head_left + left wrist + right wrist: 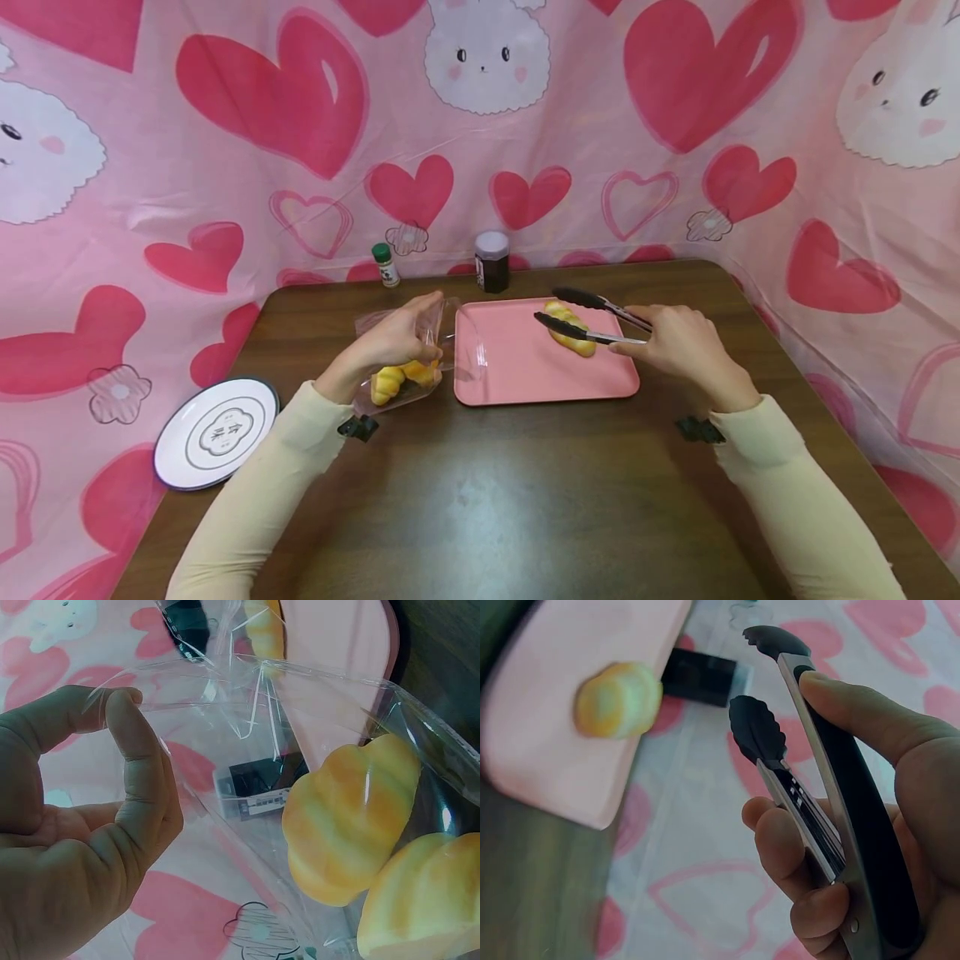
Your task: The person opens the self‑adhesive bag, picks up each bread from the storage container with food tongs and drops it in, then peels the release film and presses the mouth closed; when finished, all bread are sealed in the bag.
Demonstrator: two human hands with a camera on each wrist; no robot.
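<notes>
My left hand pinches the rim of a clear plastic bag between thumb and finger. Inside the bag lie golden twisted bread rolls, two of them plain in the left wrist view. To the right, my right hand grips tongs with black handles and black scalloped tips. The tips stand apart, with nothing between them in the right wrist view. Another twisted bread roll rests on the right part of a pink tray, seen below the tongs in the head view.
A white plate with a dark rim and printed characters sits at the table's left edge. Behind the tray stand a dark jar with a pale lid and a small green-capped shaker. Heart-patterned pink cloth hangs around the wooden table.
</notes>
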